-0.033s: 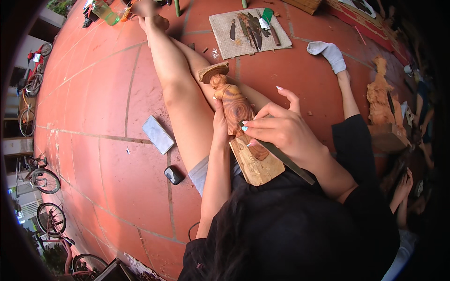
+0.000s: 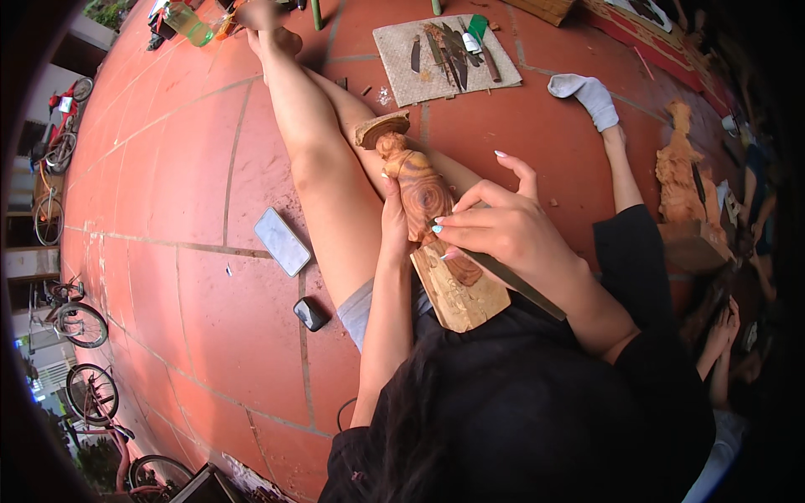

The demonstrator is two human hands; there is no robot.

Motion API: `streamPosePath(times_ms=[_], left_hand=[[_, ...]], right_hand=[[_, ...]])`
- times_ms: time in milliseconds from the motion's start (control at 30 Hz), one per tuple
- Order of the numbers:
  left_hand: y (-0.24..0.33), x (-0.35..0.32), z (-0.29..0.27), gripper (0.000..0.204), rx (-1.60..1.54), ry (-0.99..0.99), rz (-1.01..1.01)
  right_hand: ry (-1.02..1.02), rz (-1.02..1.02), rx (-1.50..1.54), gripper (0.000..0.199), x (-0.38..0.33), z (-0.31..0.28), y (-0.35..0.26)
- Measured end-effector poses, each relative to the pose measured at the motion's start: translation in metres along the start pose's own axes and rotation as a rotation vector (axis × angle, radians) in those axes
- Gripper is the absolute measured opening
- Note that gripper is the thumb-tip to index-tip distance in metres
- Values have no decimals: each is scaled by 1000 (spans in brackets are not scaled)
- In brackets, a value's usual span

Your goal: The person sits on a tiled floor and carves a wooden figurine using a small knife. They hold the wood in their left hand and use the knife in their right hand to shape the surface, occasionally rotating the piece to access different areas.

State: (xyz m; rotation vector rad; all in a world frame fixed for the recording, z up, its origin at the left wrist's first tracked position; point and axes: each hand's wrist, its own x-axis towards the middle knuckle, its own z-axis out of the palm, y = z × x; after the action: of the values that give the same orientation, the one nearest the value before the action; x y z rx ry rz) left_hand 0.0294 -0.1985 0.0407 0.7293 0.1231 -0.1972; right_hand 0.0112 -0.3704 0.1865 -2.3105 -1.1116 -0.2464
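A carved wooden figurine (image 2: 425,191) with a wide-brimmed hat leans over my lap, its head away from me. Its pale, rough block base (image 2: 459,293) rests near my black shirt. My left hand (image 2: 396,220) is wrapped round the figurine's left side, the thumb up along its back. Between the thumb and fingers of my right hand (image 2: 501,225) is a long flat metal file (image 2: 527,291), pinched near its far end. That end meets the wood just above the base; the rest slants back under my right palm. My fingers hide part of the carving there.
A woven mat (image 2: 397,52) ahead holds several blades and tools. A phone (image 2: 282,241) and a small black case (image 2: 311,313) lie on the red tiles at left. Another wood carving (image 2: 683,172) stands at right, near other people's hands (image 2: 723,335). Bicycles (image 2: 81,324) line the left.
The file's near end has shifted slightly to the right and toward my wrist. My left hand and the figurine stay in place.
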Motion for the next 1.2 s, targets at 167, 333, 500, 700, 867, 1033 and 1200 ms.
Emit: streamPosePath(times_ms=[167,333,500,700,867,1033,1200], left_hand=[[-4,2,3,65,-119,-85,-27],[-4,0,-4,66,-1,-40,30],[-5,1,-2,65,21,5,37],[-6,3,-10,67,-30,-9,-15],[-5,3,-12,69,5,-23,-46],[-8,4,-9,70,-8,37,-14],[-2,2,-2,70,45,50,-1]], right_hand=[[178,49,-112,21,6,10,15],[71,59,17,19,-9,4,7],[72,75,16,19,-5,-4,11],[108,81,5,18,-12,10,15],[28,59,100,18,-12,-3,8],[77,81,83,19,-7,0,3],[198,202,277,16,-9,8,15]])
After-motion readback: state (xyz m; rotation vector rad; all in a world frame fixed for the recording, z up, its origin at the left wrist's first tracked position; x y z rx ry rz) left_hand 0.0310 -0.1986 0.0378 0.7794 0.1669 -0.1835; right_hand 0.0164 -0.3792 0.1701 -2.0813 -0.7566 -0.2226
